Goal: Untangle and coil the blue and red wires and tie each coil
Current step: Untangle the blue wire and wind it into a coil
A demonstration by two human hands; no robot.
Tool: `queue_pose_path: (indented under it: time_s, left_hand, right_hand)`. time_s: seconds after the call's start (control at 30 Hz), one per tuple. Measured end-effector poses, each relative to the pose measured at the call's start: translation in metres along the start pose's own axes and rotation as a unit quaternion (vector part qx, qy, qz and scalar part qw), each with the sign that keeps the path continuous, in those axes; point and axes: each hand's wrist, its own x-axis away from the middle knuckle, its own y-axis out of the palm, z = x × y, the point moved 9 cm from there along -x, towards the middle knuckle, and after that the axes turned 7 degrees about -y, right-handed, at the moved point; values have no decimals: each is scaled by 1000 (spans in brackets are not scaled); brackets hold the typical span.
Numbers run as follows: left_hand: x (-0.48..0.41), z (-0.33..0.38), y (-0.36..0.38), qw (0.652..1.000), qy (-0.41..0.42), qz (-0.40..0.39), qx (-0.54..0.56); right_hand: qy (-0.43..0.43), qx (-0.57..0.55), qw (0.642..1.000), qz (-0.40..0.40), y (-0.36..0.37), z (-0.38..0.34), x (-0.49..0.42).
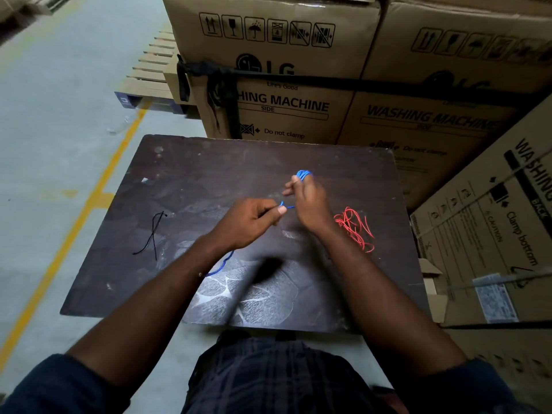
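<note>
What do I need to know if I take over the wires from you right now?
Right hand grips the part-wound blue wire coil.
Left hand pinches its loose strand; the tail trails on the dark board.
Red wire lies tangled on the board, right of the hands.
Two thin black strands, probably ties, lie at left.
Done: blue partly coiled.
Left: finish and tie blue; untangle, coil, tie red.

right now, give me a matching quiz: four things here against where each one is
1 blue wire
2 red wire
3 black ties
4 boxes

a tangled on the board, right side
b stacked behind the board
c held by left hand and right hand
d loose on the board, left side

Pairs: 1-c, 2-a, 3-d, 4-b
</note>
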Motion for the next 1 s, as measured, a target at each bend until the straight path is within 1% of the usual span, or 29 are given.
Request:
queue_pose_path:
  time_s: [0.07,0.1,0.17,0.23,0.33,0.37,0.43,0.47,0.57,0.63,0.77,0.87,1.0]
  left_hand:
    - [-3,2,-18,999,13,38,-24]
    - [-5,1,-28,997,19,62,-38]
    - [-8,-1,-46,992,29,108,-64]
    - [-9,-5,-58,986,42,137,-84]
    - [-12,-22,-63,984,45,133,-113]
    - [-13,-28,-63,985,43,124,-114]
    - [-13,-37,-56,989,44,102,-94]
    - [-12,-39,-51,991,42,92,-83]
    - [-12,-44,-38,994,19,76,-73]
    - [-14,-44,-34,995,2,74,-69]
    - [-19,-41,-27,996,-22,73,-54]
    - [-16,-45,-14,997,-33,54,-49]
    - [-10,-42,12,998,-33,15,-55]
  right_hand:
    - [-43,75,995,-53,8,-7,7]
    - [-65,88,991,-74,13,-11,11]
    - [-87,75,986,-119,22,-18,21]
    - [-97,61,980,-161,31,-23,32]
    - [-111,53,968,-217,39,-32,46]
    - [-95,25,966,-238,43,-32,50]
    - [-22,-89,957,-276,52,-32,62]
    - [10,-147,948,-280,54,-35,67]
    - [59,-279,927,-244,51,-47,68]
    - [88,-360,905,-211,46,-51,64]
    - [156,-521,831,-115,30,-58,51]
    - [162,-593,788,-38,12,-62,35]
    - [153,-629,761,37,-1,-52,13]
